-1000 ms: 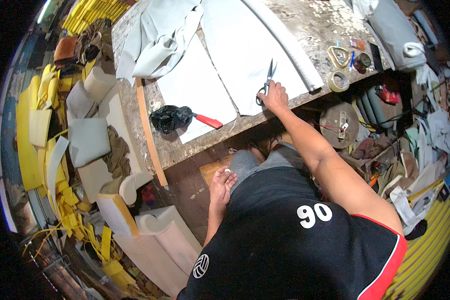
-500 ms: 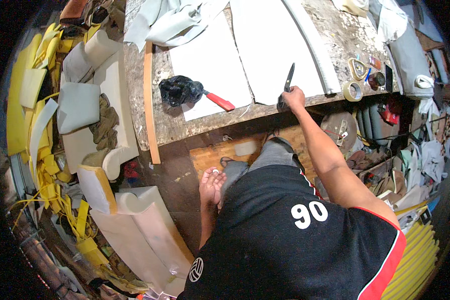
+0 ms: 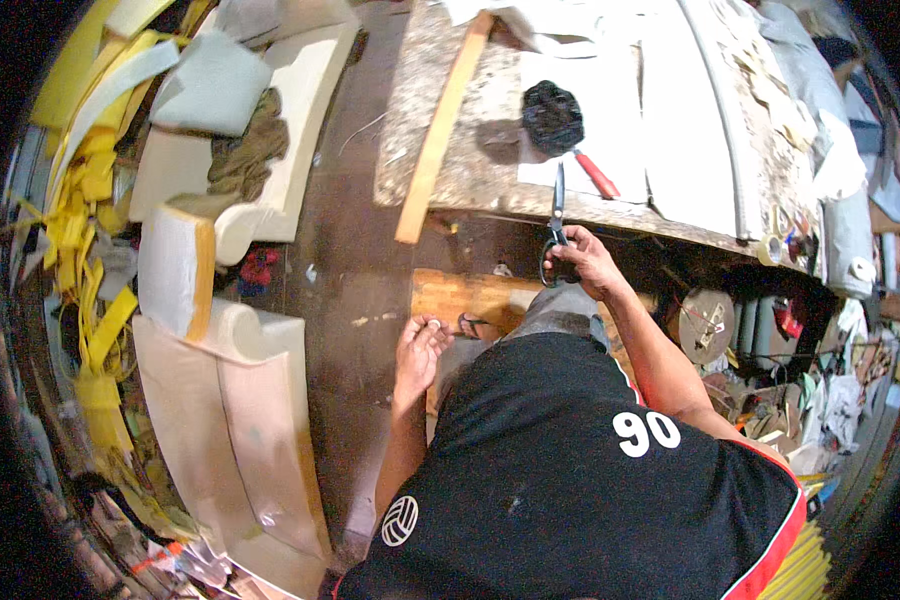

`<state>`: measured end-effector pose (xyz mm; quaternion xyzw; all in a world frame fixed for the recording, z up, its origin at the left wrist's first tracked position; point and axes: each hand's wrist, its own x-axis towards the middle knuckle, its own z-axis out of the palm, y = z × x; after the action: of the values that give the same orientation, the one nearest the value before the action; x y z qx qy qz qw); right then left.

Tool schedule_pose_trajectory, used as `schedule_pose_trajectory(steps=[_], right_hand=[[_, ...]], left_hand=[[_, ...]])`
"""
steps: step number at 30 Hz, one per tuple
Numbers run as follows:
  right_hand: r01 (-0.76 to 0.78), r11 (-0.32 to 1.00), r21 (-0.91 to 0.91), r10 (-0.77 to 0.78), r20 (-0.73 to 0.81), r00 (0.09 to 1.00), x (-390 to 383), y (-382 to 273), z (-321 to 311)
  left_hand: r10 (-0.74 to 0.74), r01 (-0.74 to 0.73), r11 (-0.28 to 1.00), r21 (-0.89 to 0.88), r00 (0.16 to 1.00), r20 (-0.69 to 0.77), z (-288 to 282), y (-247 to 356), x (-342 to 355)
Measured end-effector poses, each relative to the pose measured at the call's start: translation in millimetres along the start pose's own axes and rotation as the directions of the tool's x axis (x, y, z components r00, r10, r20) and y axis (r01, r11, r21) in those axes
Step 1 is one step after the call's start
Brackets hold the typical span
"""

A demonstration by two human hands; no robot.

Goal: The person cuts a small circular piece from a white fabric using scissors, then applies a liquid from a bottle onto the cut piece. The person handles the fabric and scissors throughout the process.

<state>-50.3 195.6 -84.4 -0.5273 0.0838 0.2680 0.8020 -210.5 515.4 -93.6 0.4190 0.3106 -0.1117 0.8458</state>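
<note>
Scissors (image 3: 558, 212) in the right hand (image 3: 582, 262), just above and right of the frame's centre.
Right fingers close around the black handle loops; the blades, together, extend beyond the fingertips toward the frame's top, their tips overlapping the near edge of the table (image 3: 415, 110). Left of centre, the left hand (image 3: 422, 352) has curled fingers, thumb and fingertip pinching a small white piece (image 3: 434, 324), its kind unclear.

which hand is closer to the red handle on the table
Right. The right hand, gripping the scissors, is just below the red handle in the picture; the left hand is farther off, lower and to the left.
</note>
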Motion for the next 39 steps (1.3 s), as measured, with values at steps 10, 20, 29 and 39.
schedule_pose_trajectory(steps=[10,20,29,39], right_hand=[[-0.075,0.844,-0.531,0.188,0.162,0.969,37,19,174],[0.076,0.726,-0.683,0.319,0.433,0.843,133,83,318],[0.505,0.618,-0.602,0.295,0.773,0.561,217,92,467],[0.632,0.503,-0.589,0.216,0.794,0.568,293,48,508]], left_hand=[[0.109,-0.126,0.984,-0.125,0.986,-0.129,-104,65,-14],[0.108,-0.137,0.985,-0.106,0.965,-0.24,-187,116,9],[0.126,-0.191,0.966,-0.177,0.937,-0.325,-258,256,49],[0.172,-0.171,0.985,0.027,0.954,-0.247,-244,368,144]])
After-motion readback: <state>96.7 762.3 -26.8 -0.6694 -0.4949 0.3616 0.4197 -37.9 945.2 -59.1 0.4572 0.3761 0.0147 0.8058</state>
